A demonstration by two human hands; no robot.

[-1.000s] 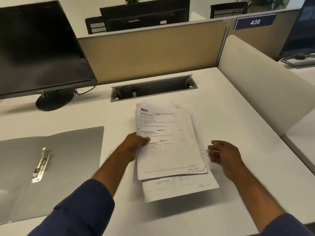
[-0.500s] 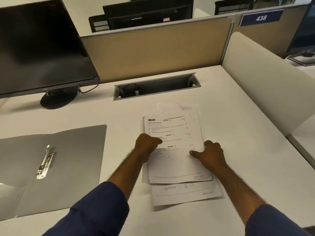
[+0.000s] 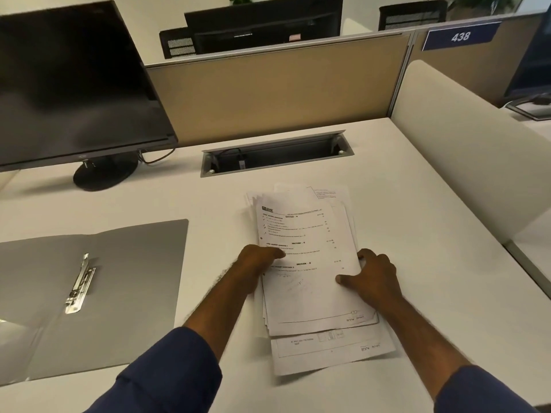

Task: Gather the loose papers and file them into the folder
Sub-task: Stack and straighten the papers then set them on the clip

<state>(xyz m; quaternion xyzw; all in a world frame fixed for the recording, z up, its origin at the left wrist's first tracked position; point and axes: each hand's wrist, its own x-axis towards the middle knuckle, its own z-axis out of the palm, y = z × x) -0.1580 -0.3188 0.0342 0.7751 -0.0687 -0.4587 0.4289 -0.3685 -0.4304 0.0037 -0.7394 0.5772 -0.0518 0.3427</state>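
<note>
Head view. White desk (image 3: 417, 263). A stack of papers (image 3: 307, 234) lies at desk centre, sheets uneven, one lower sheet sticking out toward the near edge, others fanned at the far end. Top sheet printed, with section headings; the small text is unreadable.

Left hand (image 3: 256, 260) grips the stack's left edge: thumb lies on the top sheet, fingers curled at the edge, their tips hidden. Right hand (image 3: 372, 278) holds the right edge: thumb flat on the top sheet, fingers bent over the edge, slightly apart. Both sleeves dark blue.

Folder (image 3: 119, 293), grey, lies open and flat on the desk to the left of the papers, apart from them. Its metal clip (image 3: 79, 284) sits near the fold, no sheets in it.

Monitor (image 3: 71, 84), screen dark, stands at far left on a round base. Cable tray (image 3: 277, 153), lid raised, is set into the desk beyond the papers. Tan partition (image 3: 283, 84) behind. Sign (image 3: 460, 36) reads 438, upper right.
</note>
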